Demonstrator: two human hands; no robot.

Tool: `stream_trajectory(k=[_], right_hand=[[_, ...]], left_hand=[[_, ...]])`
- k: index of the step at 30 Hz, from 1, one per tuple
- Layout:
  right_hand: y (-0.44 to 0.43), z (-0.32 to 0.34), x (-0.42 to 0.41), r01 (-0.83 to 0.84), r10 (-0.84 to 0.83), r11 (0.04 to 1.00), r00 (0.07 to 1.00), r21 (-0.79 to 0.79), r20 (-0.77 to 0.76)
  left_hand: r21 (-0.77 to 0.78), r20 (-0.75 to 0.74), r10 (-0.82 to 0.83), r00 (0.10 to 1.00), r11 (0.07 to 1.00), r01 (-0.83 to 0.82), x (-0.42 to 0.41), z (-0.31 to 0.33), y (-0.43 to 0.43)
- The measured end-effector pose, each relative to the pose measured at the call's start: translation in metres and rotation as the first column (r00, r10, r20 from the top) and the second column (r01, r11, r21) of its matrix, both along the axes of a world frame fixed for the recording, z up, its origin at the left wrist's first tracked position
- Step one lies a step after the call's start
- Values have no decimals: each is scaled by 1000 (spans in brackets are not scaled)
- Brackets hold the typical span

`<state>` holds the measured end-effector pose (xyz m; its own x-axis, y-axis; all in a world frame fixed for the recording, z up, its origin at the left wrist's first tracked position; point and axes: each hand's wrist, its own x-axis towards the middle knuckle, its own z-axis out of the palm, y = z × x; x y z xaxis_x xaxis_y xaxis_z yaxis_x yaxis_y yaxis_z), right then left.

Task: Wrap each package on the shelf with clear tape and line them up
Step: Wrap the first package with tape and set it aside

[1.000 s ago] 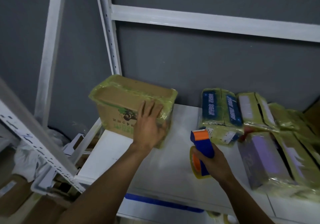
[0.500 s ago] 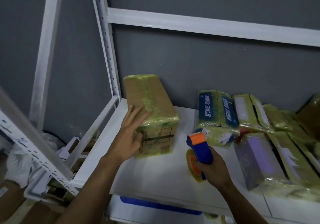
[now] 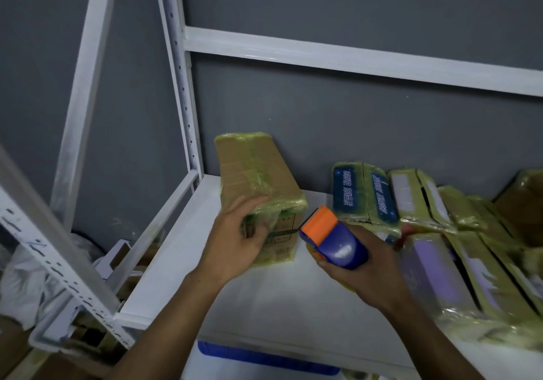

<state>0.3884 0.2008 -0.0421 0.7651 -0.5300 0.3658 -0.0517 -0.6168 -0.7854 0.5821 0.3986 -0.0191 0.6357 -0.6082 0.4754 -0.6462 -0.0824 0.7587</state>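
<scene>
Blue bin (image 3: 264,356) pokes out under the shelf (image 3: 264,306) at bottom centre. Right hand (image 3: 370,277) wrapped round the dispenser (image 3: 338,241), partly blocking the packs (image 3: 411,200) at right. Left hand (image 3: 232,247) grips the box (image 3: 252,168) by its near corner mid-frame, fingers blurry. Post (image 3: 179,86) behind, upper left.

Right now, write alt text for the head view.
A person's left hand holds a tape-wrapped brown cardboard box on a white metal shelf; the right hand holds a blue-and-orange tape dispenser. More wrapped packages lie at right.
</scene>
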Motion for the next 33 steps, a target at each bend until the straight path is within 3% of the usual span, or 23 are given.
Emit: stream_trajectory(k=[3,5,9,17,21,25,33], right_hand=[[4,12,3,-41,42,997,999,-58,14],[8,21,6,-77,79,990,997,-115,13],[13,31,10,-126,131,980,991,-156,23],[18,35,10,-181,187,967,982,-180,15],[20,37,9,-184,186,961,982,-204,-8],[21,40,10,-194,189,955,981,-226,-43],[21,49,18,-227,181,928,968,-296,-176]], left_hand=[[-32,-441,-149,885,988,150,-24,16,0],[-78,-548,-177,817,984,161,-30,22,0],[-148,-625,-246,741,969,197,-33,29,3],[-148,-573,-185,798,982,121,-32,31,4],[-135,-609,-179,772,983,122,-34,32,4],[-75,-534,-86,841,996,54,-31,28,4],[-106,-585,-11,811,992,-62,-17,28,10]])
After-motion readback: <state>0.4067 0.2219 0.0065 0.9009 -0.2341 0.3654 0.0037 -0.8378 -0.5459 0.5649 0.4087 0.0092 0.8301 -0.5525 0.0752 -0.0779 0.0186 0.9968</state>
